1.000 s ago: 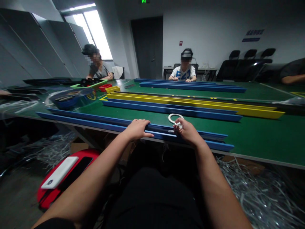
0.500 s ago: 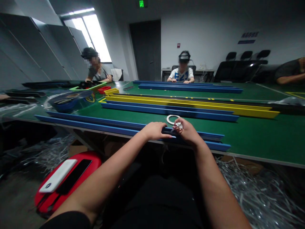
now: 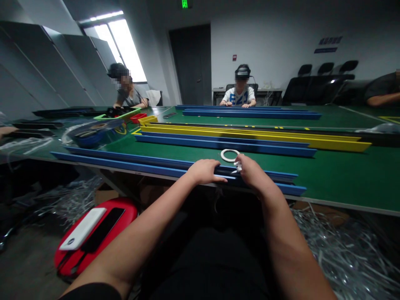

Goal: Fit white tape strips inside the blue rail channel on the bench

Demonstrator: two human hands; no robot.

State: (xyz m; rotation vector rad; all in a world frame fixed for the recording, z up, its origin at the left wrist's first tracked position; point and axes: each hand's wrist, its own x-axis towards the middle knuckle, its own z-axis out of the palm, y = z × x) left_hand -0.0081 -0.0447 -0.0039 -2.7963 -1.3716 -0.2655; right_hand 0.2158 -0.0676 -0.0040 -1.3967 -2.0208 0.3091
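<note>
**Hands on the near blue rail, white tape ring just beyond**

Left hand [image 3: 204, 171] laid palm-down on the blue rail [image 3: 131, 163] at the table's near edge, fingers extended flat toward 3 o'clock — resting and pressing, not closed around anything. Right hand [image 3: 254, 175] set on the same rail just at 3 o'clock of the left, fingertips pinched on a small white piece [image 3: 238, 167]; whether that piece joins the ring cannot be told. White tape ring [image 3: 229, 155] lying flat on the green table [image 3: 343, 175], at 11 o'clock of the right hand and touching or nearly touching its fingertips.

Further rails at 12 o'clock of the hands — a second blue rail [image 3: 225, 144], then a yellow rail [image 3: 256, 138], then blue rails at the far edge [image 3: 250, 112]. Coloured bins [image 3: 137, 116] and a bagged bundle [image 3: 93, 131] at 10 o'clock. Two seated people across the table [image 3: 239, 93], [image 3: 128, 91]; another person's arm [image 3: 383, 98] at 2 o'clock. Red stool [image 3: 123, 208] with a white power bank [image 3: 83, 233] and a black phone [image 3: 103, 235] at 8 o'clock, below table level. Shredded silver strips [image 3: 343, 254] on the floor at 4 o'clock.
</note>
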